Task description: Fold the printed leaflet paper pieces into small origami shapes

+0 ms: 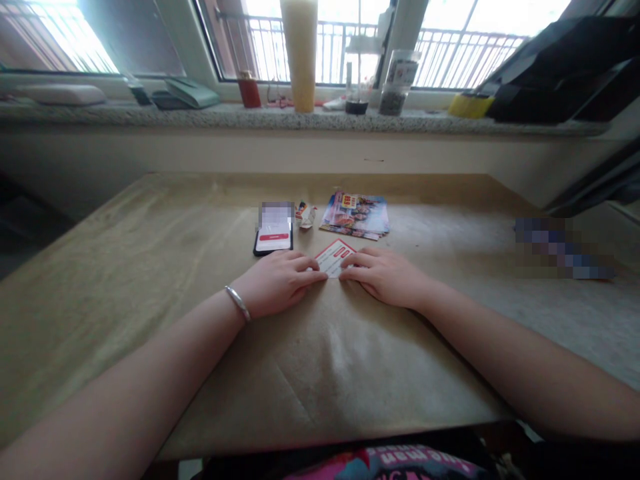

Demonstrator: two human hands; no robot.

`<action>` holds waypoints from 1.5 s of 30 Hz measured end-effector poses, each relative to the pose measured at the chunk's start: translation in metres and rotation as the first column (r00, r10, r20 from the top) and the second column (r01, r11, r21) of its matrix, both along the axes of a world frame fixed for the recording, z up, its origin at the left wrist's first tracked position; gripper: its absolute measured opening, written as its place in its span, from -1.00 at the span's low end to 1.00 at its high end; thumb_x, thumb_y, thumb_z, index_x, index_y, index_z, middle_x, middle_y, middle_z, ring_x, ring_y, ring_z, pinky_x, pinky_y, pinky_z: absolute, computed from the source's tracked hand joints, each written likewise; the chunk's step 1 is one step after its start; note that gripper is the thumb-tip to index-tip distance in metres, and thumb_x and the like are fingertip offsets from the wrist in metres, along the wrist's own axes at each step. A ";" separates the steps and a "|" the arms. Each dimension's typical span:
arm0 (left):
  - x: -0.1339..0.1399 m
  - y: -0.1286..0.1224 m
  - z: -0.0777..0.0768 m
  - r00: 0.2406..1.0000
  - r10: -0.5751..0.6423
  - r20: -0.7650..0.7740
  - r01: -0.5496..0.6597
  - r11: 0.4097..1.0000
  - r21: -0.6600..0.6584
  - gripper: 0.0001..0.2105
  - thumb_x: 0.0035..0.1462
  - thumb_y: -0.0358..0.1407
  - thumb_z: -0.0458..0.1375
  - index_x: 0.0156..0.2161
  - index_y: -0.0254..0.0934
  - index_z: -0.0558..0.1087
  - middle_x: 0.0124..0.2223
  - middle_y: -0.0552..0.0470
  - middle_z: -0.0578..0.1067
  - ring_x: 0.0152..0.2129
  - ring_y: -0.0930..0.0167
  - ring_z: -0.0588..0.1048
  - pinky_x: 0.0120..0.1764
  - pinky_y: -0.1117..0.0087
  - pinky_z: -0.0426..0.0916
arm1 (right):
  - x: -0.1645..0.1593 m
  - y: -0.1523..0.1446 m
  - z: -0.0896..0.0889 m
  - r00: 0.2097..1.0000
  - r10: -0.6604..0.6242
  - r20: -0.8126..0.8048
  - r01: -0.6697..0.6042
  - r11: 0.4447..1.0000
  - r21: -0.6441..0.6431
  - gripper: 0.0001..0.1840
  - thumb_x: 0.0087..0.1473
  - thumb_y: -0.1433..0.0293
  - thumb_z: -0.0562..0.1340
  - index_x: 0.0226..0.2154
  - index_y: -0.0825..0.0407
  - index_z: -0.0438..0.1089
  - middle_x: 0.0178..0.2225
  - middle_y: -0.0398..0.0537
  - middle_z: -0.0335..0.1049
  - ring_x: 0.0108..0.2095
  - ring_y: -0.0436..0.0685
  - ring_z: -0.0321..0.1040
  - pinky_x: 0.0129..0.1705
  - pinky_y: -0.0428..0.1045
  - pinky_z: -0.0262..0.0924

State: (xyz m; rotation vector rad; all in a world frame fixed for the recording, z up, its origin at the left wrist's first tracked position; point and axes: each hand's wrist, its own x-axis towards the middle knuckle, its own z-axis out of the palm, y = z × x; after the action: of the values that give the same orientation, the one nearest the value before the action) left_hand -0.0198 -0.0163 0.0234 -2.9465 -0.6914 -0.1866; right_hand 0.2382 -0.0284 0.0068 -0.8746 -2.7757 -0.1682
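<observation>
A small white sheet of paper (331, 257) with a red border and red printed boxes lies on the table, turned so that one corner points away. My left hand (277, 280) has its thumb and fingers closed on the near left edge of the sheet. From the other side, my right hand (387, 275) pinches the near right edge. Both thumbs almost meet at the near side. The fingers cover parts of the edges, so I cannot tell whether the sheet is folded. A silver bangle (237, 303) circles my left wrist.
Beyond my left hand lies a phone (274, 240) with a lit screen, beside a crumpled paper (305, 215). Colourful leaflets (356, 217) are stacked behind the sheet. A blurred item (563, 248) lies far right. Bottles and jars line the stone windowsill (200, 120).
</observation>
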 end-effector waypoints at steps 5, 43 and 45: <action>-0.004 0.000 0.004 1.000 0.001 -0.008 -0.001 1.000 -0.026 -0.68 0.17 -0.41 -0.02 0.00 -0.17 0.41 -0.04 -0.02 0.46 -0.18 0.33 0.41 -0.10 0.26 0.34 | 0.006 -0.001 0.007 1.000 0.014 0.026 -0.013 0.999 -0.029 -0.71 0.19 0.40 0.05 -0.11 -0.04 0.41 -0.04 -0.02 0.38 -0.10 0.15 0.26 -0.12 0.04 0.19; -0.019 0.007 0.021 0.981 0.173 -0.089 -0.186 0.968 -0.167 -0.69 0.07 -0.47 0.01 -0.26 -0.14 0.57 -0.17 0.11 0.57 -0.28 0.41 0.52 -0.20 0.40 0.37 | 0.058 -0.007 0.038 0.953 -0.233 0.194 0.270 0.944 -0.191 -0.50 -0.14 0.66 0.13 -0.35 -0.24 0.56 -0.14 -0.34 0.51 -0.20 0.08 0.44 -0.27 -0.02 0.26; -0.020 0.007 0.021 0.980 0.178 -0.093 -0.192 0.967 -0.171 -0.69 0.07 -0.47 0.00 -0.26 -0.14 0.57 -0.17 0.11 0.57 -0.28 0.40 0.52 -0.19 0.39 0.36 | 0.060 -0.007 0.038 0.952 -0.228 0.205 0.269 0.942 -0.199 -0.49 -0.15 0.67 0.13 -0.34 -0.23 0.56 -0.13 -0.32 0.50 -0.19 0.09 0.44 -0.26 -0.02 0.26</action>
State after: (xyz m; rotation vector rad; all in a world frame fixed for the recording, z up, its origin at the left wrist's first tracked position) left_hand -0.0394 -0.0096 0.0449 -3.0117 -1.0156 0.0070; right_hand 0.2979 -0.0354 0.0447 -1.3319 -2.8783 0.0302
